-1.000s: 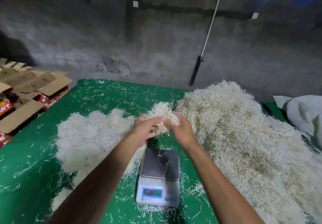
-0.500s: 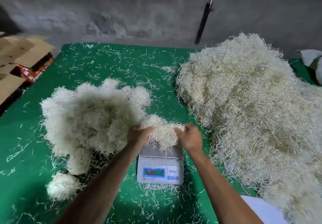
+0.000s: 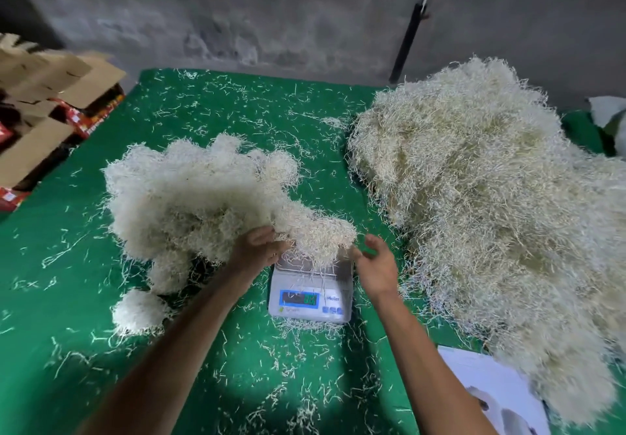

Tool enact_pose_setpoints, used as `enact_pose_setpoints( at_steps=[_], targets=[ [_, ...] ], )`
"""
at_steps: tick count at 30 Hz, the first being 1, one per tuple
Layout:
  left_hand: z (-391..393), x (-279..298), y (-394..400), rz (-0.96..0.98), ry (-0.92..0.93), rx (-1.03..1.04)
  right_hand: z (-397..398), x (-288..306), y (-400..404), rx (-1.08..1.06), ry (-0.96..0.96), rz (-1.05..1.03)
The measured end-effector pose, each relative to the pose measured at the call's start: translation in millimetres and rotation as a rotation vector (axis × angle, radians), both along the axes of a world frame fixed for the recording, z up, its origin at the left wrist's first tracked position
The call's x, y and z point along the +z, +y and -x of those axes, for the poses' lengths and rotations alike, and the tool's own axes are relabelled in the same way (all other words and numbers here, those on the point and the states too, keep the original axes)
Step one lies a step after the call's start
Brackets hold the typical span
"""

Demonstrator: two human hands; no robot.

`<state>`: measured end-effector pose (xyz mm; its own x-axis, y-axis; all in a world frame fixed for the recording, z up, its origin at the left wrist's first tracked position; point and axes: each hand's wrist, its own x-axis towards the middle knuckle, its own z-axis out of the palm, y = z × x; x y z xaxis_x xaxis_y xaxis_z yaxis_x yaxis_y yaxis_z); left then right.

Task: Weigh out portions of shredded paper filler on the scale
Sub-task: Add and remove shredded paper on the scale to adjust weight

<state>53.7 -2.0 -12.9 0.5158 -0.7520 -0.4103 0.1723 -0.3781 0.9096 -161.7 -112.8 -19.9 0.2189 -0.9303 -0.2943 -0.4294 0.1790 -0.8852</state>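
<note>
Low in the centre of the frame, a small digital scale (image 3: 311, 294) is sitting on the green cloth (image 3: 237, 367), and a clump of shredded paper (image 3: 316, 236) is lying on its pan, overhanging the far edge and merging on the left with the pale heap (image 3: 193, 197) of filler beside it. That overlap is looking like the main risk: if strands of the clump are leaning on the heap or the cloth, the reading is likely coming out light, and the digits on the display are too blurred to check. Loose strands are also hanging over the front of the pan toward the display and could snag as the portion is lifted away. A pull from 1 side could drag neighbouring filler along and spoil the portion. The left hand (image 3: 259, 248) is resting at the clump's left edge, its fingers (image 3: 267, 233) loosely curled and touching the strands, though whether they are actually pinching any cannot be told. The right hand (image 3: 376, 263) is hovering just right of the clump, its fingers spread moderately and relaxed, holding nothing; its fingertips look to be just brushing stray ends. On the right side of the frame, the large yellowish pile (image 3: 491, 204) is lying well apart from the scale.
</note>
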Motion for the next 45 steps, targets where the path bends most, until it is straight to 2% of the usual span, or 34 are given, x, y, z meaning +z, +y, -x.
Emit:
enact_pose_setpoints(
  at_steps=[4,8,14,17,22,30,33,37,39,42,45],
  targets=[
    [18,16,38,0.120,0.138,0.000,14,9,34,-0.018,-0.088,0.009],
    [31,29,59,0.131,0.267,0.055,28,19,59,-0.005,-0.133,0.007],
    [30,48,75,0.285,0.332,0.057,42,32,72,-0.010,-0.176,0.063],
    [36,54,76,0.281,0.391,0.127,39,39,78,-0.027,-0.212,0.078],
    [36,59,73,0.323,0.357,0.050,35,45,79,-0.045,-0.256,0.079],
    [27,56,59,0.337,0.368,0.071,30,46,69,-0.088,-0.301,0.018],
    [23,51,49,0.314,0.215,0.100,24,40,59,-0.075,-0.278,0.011],
    [14,41,17,0.192,-0.246,0.067,11,27,33,-0.025,-0.200,-0.017],
    [9,34,-6,0.135,-0.449,-0.019,2,21,15,0.000,-0.110,0.001],
    [4,20,-40,0.047,-0.621,-0.178,-9,7,-12,0.063,-0.004,-0.011],
    [2,0,-77,-0.128,-0.978,-0.424,-18,-8,-34,0.121,0.027,-0.059]
  ],
)
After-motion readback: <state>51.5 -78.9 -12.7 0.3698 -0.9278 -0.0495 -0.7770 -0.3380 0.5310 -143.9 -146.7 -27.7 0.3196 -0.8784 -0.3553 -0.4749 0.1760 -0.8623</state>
